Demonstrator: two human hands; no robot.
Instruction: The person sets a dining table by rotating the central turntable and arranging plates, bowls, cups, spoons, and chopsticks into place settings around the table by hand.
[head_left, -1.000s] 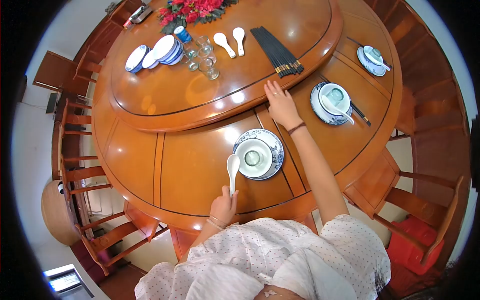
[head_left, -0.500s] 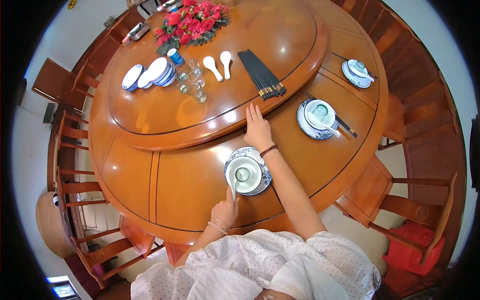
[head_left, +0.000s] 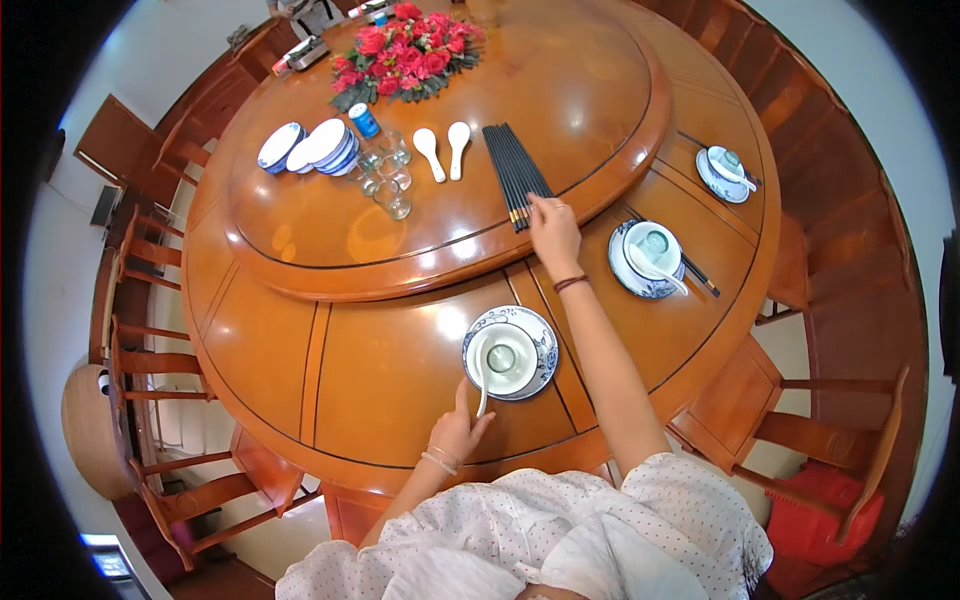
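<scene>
My right hand (head_left: 556, 235) reaches onto the raised turntable (head_left: 330, 235). Its fingers are bent and closed over the near, gold-banded ends of the black chopsticks (head_left: 511, 170); how many they grip is hidden. My left hand (head_left: 458, 432) is beside the near setting, index finger stretched toward the rim of the blue-and-white plate (head_left: 546, 342) and thumb apart. Between them lies the handle end of a white soup spoon (head_left: 484, 385), seemingly not gripped. On the plate sits a white bowl (head_left: 521, 378), with the spoon and a small glass (head_left: 501, 358) in it.
Two white spoons (head_left: 458, 150), clustered glasses (head_left: 392, 200), stacked plates (head_left: 327, 147), a blue can (head_left: 363, 120) and red flowers (head_left: 410, 55) stand on the turntable. Other settings, one with a bowl (head_left: 652, 250) and one with a plate (head_left: 722, 180), lie rightward. Chairs (head_left: 735, 385) ring the table.
My right hand has moved from the turntable's edge onto the chopstick ends, its straight fingers now bent. My left hand's thumb and index finger have parted around the spoon handle. The view has shifted slightly.
</scene>
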